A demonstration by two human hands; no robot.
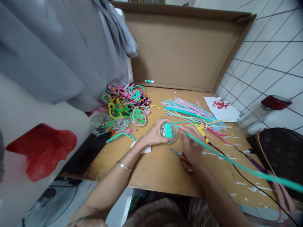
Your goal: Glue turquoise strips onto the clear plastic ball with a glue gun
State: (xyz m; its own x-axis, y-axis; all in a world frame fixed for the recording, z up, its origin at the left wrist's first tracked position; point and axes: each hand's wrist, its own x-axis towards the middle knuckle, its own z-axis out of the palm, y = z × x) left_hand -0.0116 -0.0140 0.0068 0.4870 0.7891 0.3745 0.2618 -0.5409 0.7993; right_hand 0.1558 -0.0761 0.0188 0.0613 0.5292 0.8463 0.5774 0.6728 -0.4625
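Our left fingers (162, 122) hold the light-looking clear cup (174, 134); we should squeeze its sides softly. Our right fingers (188, 129) pinch the bendy-looking green stick (227, 160).

On the worktop (153, 176), a pipe-cleaner heap (118, 101) lies far left, a pipe-cleaner bundle (184, 108) to its right. Behind both stands a cardboard panel (180, 47), a glue stick (149, 81) at its foot. Scissors (181, 155) lie nearer than the bundle. Far right stands a bottle (257, 113), a bag (281, 148) nearer.
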